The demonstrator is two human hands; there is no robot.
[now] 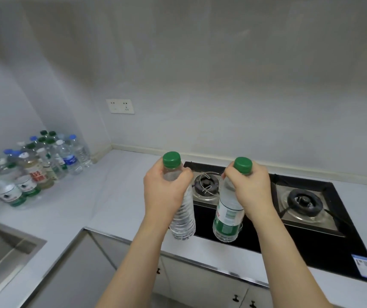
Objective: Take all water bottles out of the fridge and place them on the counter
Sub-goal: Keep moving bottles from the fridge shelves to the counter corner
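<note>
Both forearms reach forward and up from the bottom edge, wrists bent so the backs of the hands face the camera, over the near edge of the black gas hob (pixel 311 252). The left hand (pixel 164 192) has its fingers curled round the shoulder of a clear ribbed bottle (pixel 183 218), just under its green cap; the bottle hangs below the grip, tilted with its base toward the hob's near left corner, and whether that base touches the counter cannot be told. The right hand (pixel 253 190) grips the neck and shoulder of a green-labelled bottle (pixel 228 218), also green-capped, whose body hangs down and slightly left of the palm, over the hob's dark glass in front of the left burner (pixel 205 185). The two bottles are near each other but apart. Far left of the hob, in the corner of the white counter (pixel 111 196), stands a crowded cluster of bottles (pixel 33 167) with green, blue and white caps. A steel sink (pixel 0 252) lies left of the hob, nearer the camera.
</note>
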